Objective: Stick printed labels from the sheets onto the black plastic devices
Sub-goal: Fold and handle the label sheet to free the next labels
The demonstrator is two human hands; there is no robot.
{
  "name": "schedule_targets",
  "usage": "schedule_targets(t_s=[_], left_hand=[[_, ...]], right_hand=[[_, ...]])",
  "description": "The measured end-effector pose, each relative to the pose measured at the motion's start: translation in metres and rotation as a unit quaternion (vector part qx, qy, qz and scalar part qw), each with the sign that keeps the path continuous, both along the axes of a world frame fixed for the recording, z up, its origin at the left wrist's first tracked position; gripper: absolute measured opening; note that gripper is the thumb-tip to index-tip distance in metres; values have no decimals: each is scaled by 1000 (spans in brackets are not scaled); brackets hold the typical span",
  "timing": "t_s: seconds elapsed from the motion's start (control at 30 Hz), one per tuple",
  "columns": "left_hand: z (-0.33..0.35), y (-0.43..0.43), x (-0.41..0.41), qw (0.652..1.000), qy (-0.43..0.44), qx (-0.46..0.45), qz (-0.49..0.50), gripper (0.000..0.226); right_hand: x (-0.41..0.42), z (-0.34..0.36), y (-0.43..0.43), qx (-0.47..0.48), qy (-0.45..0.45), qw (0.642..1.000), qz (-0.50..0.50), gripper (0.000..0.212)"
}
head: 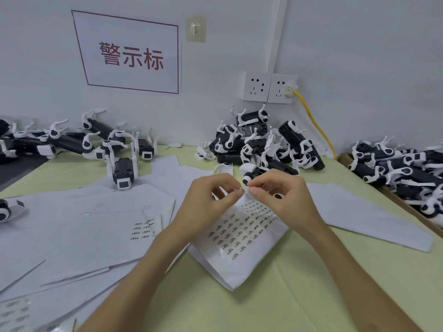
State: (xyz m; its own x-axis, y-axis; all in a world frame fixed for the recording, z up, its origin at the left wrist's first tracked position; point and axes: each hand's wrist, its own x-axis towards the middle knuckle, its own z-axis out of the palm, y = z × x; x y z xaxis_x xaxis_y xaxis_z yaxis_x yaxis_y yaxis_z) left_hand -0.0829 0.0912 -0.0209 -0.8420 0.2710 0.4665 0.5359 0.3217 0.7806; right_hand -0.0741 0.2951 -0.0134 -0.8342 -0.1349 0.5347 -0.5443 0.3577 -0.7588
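A white label sheet (239, 238) with rows of small printed labels lies tilted in the middle of the table, its far corner lifted. My left hand (211, 200) pinches a small label (242, 189) between thumb and forefinger just above that corner. My right hand (280, 195) pinches the sheet's lifted corner, thumb tip against the left fingertips. A black device with white parts (251, 174) lies right behind my hands. A second sheet with a few labels (141, 230) lies to the left.
Heaps of black-and-white devices lie at the back centre (263, 142), back left (72, 137) and in a tray at the right (407, 168). One device (123, 172) stands alone at mid-left. Used white backing sheets (60, 236) cover the left side. A yellow cable (316, 125) hangs from a wall socket.
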Motion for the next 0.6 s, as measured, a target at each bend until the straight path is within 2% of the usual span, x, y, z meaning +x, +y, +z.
schedule_targets(t_s=[0.23, 0.47, 0.53, 0.6], left_hand=[[-3, 1, 2, 996, 44, -71, 22, 9], [-3, 6, 4, 987, 47, -127, 82, 11], [-3, 6, 4, 984, 38, -137, 109, 13], [-3, 4, 2, 978, 29, -157, 138, 15]], right_hand=[[2, -1, -7, 58, 23, 998, -11, 12], [2, -3, -4, 142, 93, 985, -36, 15], [2, -1, -2, 121, 124, 983, -56, 17], [0, 2, 2, 54, 136, 985, -87, 19]])
